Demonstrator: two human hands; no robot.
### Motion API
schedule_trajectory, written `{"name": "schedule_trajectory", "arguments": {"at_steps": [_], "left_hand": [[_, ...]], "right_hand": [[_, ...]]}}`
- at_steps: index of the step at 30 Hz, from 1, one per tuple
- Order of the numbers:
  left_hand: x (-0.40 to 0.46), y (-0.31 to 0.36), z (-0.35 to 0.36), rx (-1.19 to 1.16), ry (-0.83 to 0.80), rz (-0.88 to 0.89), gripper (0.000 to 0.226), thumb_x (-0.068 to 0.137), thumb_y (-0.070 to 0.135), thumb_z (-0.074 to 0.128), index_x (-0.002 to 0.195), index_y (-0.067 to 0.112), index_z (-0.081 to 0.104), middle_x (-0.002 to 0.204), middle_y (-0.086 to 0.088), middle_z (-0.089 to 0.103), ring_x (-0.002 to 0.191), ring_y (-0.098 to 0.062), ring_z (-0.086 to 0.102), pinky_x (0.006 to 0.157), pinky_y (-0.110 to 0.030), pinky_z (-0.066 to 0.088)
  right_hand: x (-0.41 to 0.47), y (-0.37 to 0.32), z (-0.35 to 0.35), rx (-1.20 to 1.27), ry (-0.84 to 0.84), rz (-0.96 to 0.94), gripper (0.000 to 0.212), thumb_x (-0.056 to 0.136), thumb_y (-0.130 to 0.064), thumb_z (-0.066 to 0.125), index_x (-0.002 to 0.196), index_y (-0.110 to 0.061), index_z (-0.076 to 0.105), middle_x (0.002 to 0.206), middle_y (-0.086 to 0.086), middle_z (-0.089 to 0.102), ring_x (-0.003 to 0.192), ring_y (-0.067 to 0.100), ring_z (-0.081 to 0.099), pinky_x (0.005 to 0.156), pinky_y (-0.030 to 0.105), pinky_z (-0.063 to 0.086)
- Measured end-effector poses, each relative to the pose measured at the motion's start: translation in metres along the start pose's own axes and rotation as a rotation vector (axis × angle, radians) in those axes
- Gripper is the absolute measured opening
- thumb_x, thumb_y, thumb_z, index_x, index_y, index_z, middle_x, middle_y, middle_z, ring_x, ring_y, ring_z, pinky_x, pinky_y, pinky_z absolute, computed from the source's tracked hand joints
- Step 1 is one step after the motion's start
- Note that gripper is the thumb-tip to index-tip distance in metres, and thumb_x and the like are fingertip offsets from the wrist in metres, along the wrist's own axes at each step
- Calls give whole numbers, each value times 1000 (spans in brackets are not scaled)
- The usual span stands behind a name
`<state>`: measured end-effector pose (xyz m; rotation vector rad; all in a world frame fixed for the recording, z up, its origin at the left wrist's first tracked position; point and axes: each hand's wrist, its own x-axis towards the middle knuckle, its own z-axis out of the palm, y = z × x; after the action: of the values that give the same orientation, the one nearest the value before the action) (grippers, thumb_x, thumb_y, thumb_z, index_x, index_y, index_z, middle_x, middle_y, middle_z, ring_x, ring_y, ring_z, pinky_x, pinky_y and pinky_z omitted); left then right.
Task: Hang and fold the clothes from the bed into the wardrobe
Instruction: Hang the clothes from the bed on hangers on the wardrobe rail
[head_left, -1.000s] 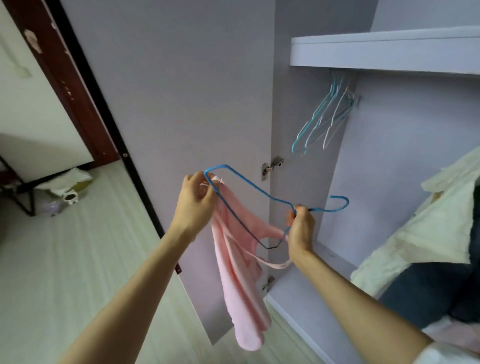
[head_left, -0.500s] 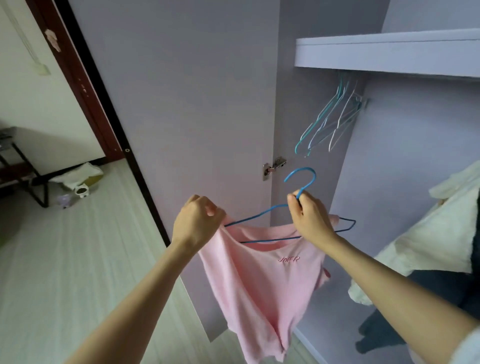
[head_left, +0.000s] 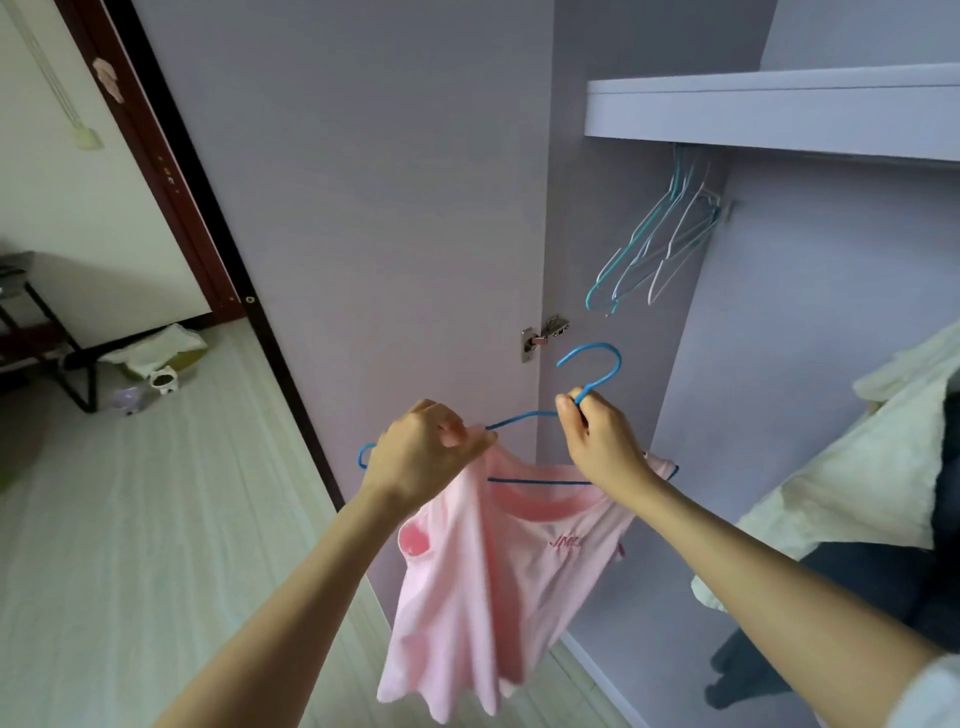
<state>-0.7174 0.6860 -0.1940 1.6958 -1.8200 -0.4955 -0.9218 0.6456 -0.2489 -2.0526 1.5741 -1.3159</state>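
A pink top (head_left: 498, 582) hangs from a blue wire hanger (head_left: 597, 364) held in front of the open wardrobe. My right hand (head_left: 597, 441) pinches the hanger's neck just below the hook. My left hand (head_left: 421, 457) grips the top's left shoulder strap against the hanger's left arm, whose blue tip pokes out past my wrist. The right shoulder of the top lies over the hanger's right end. Several bare hangers (head_left: 660, 244) dangle under the wardrobe shelf (head_left: 769, 114).
The open wardrobe door (head_left: 374, 208) stands just behind the top, its hinge (head_left: 540, 338) at hand height. Cream and dark garments (head_left: 872, 499) hang at the right edge inside the wardrobe. Bags and small items (head_left: 156, 374) lie on the floor at the far left.
The hanger turned from lying sideways to hook-up, and the pink top spread across it. My left hand pulled the left strap further out along the hanger's arm.
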Motion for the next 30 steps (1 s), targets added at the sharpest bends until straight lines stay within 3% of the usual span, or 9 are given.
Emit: {"name": "schedule_trajectory", "arguments": {"at_steps": [5,7,11,15,18,21,23,26,30], "left_hand": [[-3,-27,-7,359,-41,93,41,92,42,51,131,28,50,130,9,54,112,-16,56,95,-30,38],[-7,-32,-1,397,-77,152,43,95,40,47,136,29,46,133,9,52,116,-19,54,96,-30,37],[-7,-28,17,300,-51,149,26,99,33,39,115,25,58,111,7,61,102,-23,57,78,-32,43],[1,-39,20,64,-9,101,31,91,30,37,90,15,65,90,1,66,85,-26,58,71,-32,42],[6,-48,17,21,4,87,33,92,28,38,89,11,67,88,-1,67,84,-25,58,71,-28,39],[10,-51,16,-7,35,86,23,97,14,46,91,8,68,89,-3,67,78,-21,52,63,-18,34],[13,-50,16,-10,55,91,20,96,10,48,93,8,68,90,-3,67,79,-20,51,63,-22,31],[18,-48,19,7,43,127,20,96,10,49,97,9,69,93,-3,68,88,-24,56,67,-24,29],[24,-57,17,48,28,126,22,96,12,47,102,13,68,98,-1,69,92,-25,58,69,-26,34]], "right_hand": [[3,-5,0,77,30,-35,26,89,-28,42,70,-10,44,52,-14,32,48,9,30,56,24,24],[7,-12,3,95,14,-67,27,88,-25,47,70,-5,49,54,-13,34,48,12,28,57,24,26],[12,-27,8,96,-30,-150,28,86,-24,54,66,-5,50,64,-2,43,57,15,37,59,30,34],[15,-27,-12,147,-29,-200,27,89,-25,50,87,-3,66,78,-2,60,72,7,56,71,16,42],[16,4,-39,-154,91,-227,41,83,-16,34,102,0,66,95,13,68,86,23,63,81,32,49],[7,39,-55,-448,46,-23,43,78,-13,34,106,-2,66,104,14,68,94,33,64,92,49,46],[-2,54,-56,-542,-45,25,35,82,-13,38,99,-2,66,95,15,69,87,35,65,87,49,47],[-9,62,-55,-573,-102,20,10,83,6,52,82,1,61,77,16,64,72,39,60,64,39,45],[-12,63,-61,-528,44,24,16,74,19,60,78,3,60,73,19,64,66,40,61,60,40,48]]}}
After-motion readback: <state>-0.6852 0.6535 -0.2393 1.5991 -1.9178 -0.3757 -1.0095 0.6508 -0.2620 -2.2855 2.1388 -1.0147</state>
